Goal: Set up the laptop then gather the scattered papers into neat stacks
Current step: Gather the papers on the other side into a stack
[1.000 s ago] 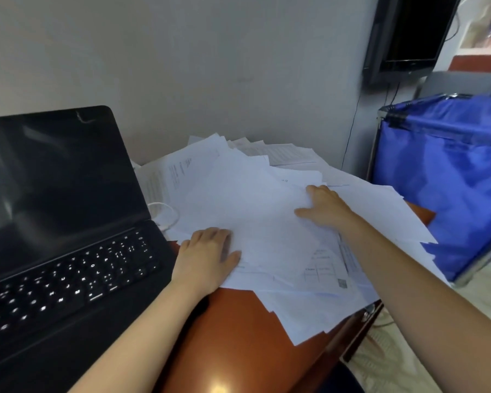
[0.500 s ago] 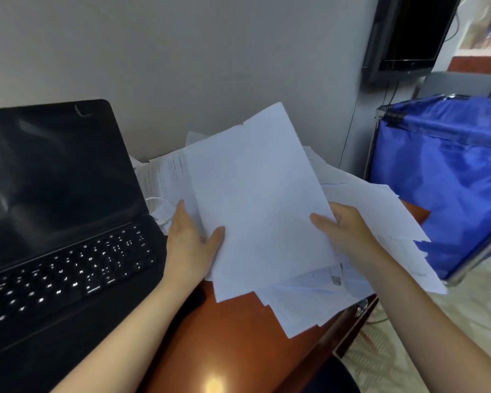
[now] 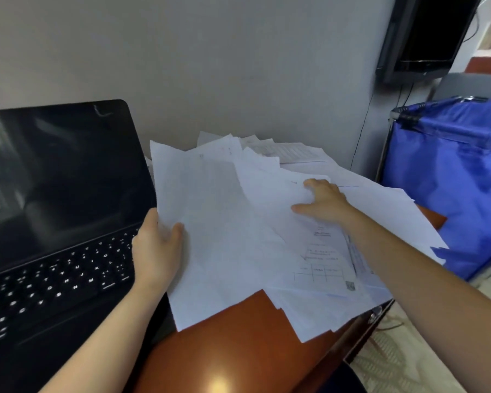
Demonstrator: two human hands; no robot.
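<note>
An open black laptop [image 3: 54, 222] with a dark screen stands on the left of the brown table [image 3: 238, 350]. White papers [image 3: 309, 307] lie scattered over the table's right half, some hanging past its right edge. My left hand [image 3: 156, 248] grips the left edge of a large white sheet [image 3: 210, 236], thumb on top, holding it raised beside the laptop. My right hand [image 3: 321, 199] lies on the heap farther right, fingers spread over the edge of another sheet [image 3: 272, 194].
A grey wall runs close behind the table. A blue fabric bin [image 3: 448, 180] on a metal frame stands to the right. A black monitor [image 3: 425, 35] hangs at the upper right, with a cable running down the wall.
Both hands lifted a sheet from the heap. My right hand has since let go and moved up and right onto another sheet; my left hand keeps the first sheet, now lower and leftward.
</note>
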